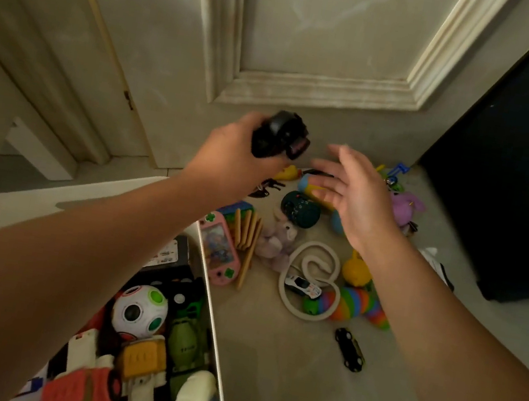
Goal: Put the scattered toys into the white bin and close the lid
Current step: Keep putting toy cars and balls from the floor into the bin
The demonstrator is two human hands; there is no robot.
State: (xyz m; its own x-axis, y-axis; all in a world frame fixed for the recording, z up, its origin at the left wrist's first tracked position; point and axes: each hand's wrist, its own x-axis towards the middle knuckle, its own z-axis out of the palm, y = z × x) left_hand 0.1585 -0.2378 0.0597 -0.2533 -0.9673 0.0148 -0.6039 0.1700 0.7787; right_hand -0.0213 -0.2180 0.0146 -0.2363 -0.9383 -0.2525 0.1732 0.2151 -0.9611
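Left hand (229,153) gripping boxy black toy car (280,137), right hand (354,193) open, fingers spread.

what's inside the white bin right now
The white bin holds a spotted ball, a green toy and an orange block; the left forearm covers much of the rest.

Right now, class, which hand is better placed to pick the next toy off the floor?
Right. The right hand is open and empty above the scattered toys; the left hand grips a black toy.
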